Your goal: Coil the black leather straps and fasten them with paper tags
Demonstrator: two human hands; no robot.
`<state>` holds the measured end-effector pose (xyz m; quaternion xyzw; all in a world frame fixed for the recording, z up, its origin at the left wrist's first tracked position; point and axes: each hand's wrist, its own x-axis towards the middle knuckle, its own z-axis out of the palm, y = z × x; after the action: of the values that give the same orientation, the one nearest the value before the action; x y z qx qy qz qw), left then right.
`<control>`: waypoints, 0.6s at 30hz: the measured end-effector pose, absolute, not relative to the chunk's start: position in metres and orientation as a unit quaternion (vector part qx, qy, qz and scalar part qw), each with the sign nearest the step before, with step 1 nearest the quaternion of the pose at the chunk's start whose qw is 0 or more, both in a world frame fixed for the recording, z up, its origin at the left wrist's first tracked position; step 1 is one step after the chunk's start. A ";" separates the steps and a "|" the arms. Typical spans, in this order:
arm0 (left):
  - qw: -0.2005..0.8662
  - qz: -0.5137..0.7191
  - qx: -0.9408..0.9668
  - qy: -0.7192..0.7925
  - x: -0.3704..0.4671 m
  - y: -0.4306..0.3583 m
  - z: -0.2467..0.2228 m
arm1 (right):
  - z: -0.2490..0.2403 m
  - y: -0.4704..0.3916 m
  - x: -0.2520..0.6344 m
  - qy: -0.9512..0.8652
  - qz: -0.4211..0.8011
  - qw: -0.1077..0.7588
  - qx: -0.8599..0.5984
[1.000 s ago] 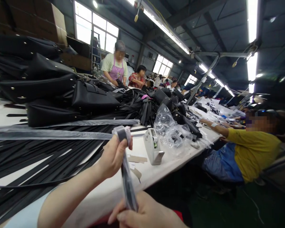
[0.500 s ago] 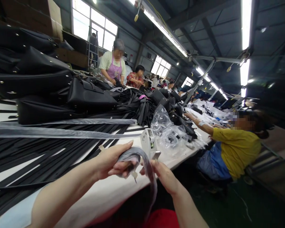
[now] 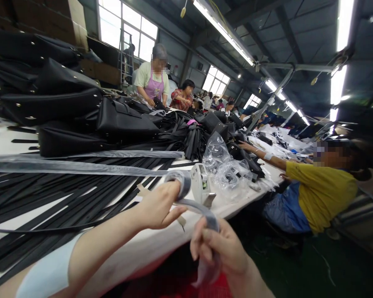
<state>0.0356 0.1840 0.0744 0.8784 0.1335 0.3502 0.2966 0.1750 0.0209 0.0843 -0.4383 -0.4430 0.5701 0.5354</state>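
A dark strap in a clear plastic sleeve (image 3: 199,206) runs in a curve between my two hands. My left hand (image 3: 157,207) is closed round a looped part of it, at the edge of the white-topped table. Lower and to the right, the fingers of my right hand (image 3: 225,244) are shut on the strap, and its loose plastic end hangs below them. Just beyond my left hand stands a whitish device (image 3: 198,182) with a metal tab at its front, perhaps a tape dispenser. Two more sleeved straps (image 3: 81,165) lie along the table to the left.
Many bare black straps (image 3: 65,194) cover the left of the table. Black bags (image 3: 124,120) are piled behind them. Crumpled clear plastic (image 3: 226,169) lies beyond the device. A person in a yellow top (image 3: 323,194) sits on the right; others work across the table.
My right hand has moved lower and nearer me with the strap, apart from the left. The left hand has turned over, its loop of strap now beside the device. The view has shifted slightly.
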 end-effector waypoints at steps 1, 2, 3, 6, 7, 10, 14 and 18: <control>0.286 0.312 0.898 0.119 0.036 0.181 0.076 | 0.088 0.023 0.187 -0.429 0.550 0.560 -0.447; 0.295 0.275 0.908 0.110 0.036 0.178 0.080 | 0.090 0.026 0.199 -0.420 0.530 0.567 -0.470; 0.327 0.233 0.909 0.113 0.036 0.176 0.084 | 0.090 0.030 0.211 -0.424 0.511 0.555 -0.501; 0.503 0.082 0.849 0.139 0.034 0.178 0.096 | 0.080 0.040 0.237 -0.494 0.415 0.450 -0.618; 0.568 0.045 0.810 0.139 0.033 0.180 0.097 | 0.076 0.042 0.241 -0.521 0.371 0.412 -0.649; 0.725 0.032 0.675 0.130 0.033 0.185 0.092 | 0.065 0.043 0.246 -0.569 0.281 0.360 -0.684; 0.842 0.054 0.524 0.117 0.032 0.192 0.087 | 0.053 0.040 0.241 -0.564 0.251 0.395 -0.680; 0.899 0.106 0.408 0.117 0.030 0.199 0.096 | 0.035 0.041 0.223 -0.534 0.235 0.418 -0.697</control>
<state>0.0299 0.1993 0.0964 0.4077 0.1173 0.1055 0.8994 0.2235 0.0412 0.0349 -0.6968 -0.5335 0.2346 0.4181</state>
